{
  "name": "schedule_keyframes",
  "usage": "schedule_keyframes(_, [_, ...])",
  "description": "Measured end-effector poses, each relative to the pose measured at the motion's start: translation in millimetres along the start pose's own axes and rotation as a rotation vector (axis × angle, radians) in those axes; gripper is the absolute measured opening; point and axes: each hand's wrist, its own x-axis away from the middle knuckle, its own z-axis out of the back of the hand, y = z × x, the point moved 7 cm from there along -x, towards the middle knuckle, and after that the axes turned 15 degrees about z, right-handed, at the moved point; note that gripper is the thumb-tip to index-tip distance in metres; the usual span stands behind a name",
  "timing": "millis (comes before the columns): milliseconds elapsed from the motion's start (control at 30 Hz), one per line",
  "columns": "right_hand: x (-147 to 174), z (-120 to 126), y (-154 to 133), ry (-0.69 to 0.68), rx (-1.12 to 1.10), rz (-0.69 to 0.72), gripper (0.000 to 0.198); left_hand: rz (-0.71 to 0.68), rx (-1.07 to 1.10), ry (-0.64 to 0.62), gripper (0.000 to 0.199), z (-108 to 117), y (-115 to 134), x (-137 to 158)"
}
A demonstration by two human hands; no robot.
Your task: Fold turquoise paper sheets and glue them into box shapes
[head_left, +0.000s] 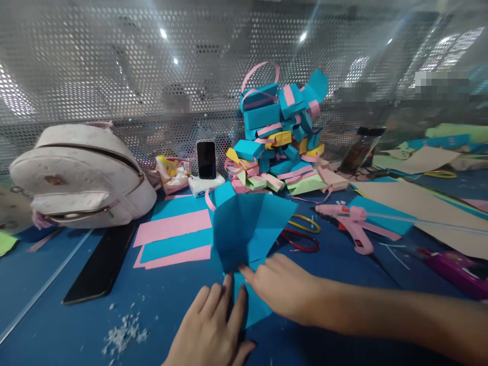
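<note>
A blue sheet of paper (247,226) stands partly upright in front of me, creased near its base, with a lower part lying flat on the table. My left hand (213,325) rests at its near left, fingers stretched out and spread, and the fingertips press on the paper beside the crease. From the right, my right hand (282,284) is curled closed at the sheet's edge, one extended digit pushing into the fold. Part of the lower sheet is hidden under both hands.
Pink and blue paper strips (175,229) lie left, near a black phone (99,264) and a white backpack (84,175). Behind rises a pile of folded paper boxes (282,137). Right are scissors (305,246), a pink glue gun (353,223) and a purple tool (455,269).
</note>
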Motion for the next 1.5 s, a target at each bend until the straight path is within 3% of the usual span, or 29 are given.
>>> schedule_keyframes(233, [15,-7,-6,0.025,0.076,0.007,0.064,0.007,-0.002,0.035,0.054,3,0,0])
schedule_keyframes(367, [18,8,4,0.085,0.032,0.021,0.041,-0.018,-0.032,0.045,0.054,1,0,-1])
schedule_keyframes(467, [22,18,18,0.127,0.07,-0.055,0.044,-0.054,-0.051,0.03,0.054,-1,2,-2])
schedule_keyframes(600, [23,4,29,0.013,0.107,-0.166,0.045,-0.069,-0.056,-0.02,0.056,-4,3,-2])
schedule_keyframes(767, [18,-10,19,-0.052,0.082,-0.06,0.051,-0.038,0.021,-0.075,0.061,-8,-2,-3])
schedule_keyframes(933, [21,-5,16,0.037,0.107,-0.031,0.043,-0.026,0.119,-0.272,0.066,-15,-5,-5])
schedule_keyframes(1067, [22,-1,16,0.091,0.055,-0.021,0.037,-0.02,0.16,-0.354,0.069,-16,-5,-7])
schedule_keyframes(1500, [28,12,28,0.257,-0.197,-0.02,0.026,-0.024,0.181,-0.319,0.07,-16,-5,-10])
